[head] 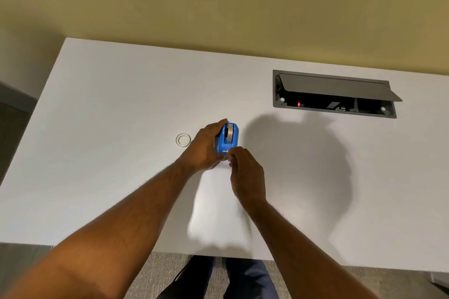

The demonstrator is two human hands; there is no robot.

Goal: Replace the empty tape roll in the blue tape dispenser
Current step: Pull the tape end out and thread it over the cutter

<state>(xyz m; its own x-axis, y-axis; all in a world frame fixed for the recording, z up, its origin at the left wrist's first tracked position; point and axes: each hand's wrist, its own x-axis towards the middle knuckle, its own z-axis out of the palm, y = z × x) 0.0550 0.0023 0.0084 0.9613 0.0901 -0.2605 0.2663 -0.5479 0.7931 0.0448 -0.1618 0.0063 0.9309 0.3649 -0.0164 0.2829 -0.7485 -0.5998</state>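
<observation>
Bare forearms, no sleeves in view, left hand (205,147), right hand (246,175) — seemingly dark blue trousers

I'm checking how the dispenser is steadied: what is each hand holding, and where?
The left hand wraps the blue tape dispenser by its left side. The right hand pinches at its near, cutter end; what it grips cannot be told.

left hand (206,147) cupped, right hand (245,172) pinching
</observation>
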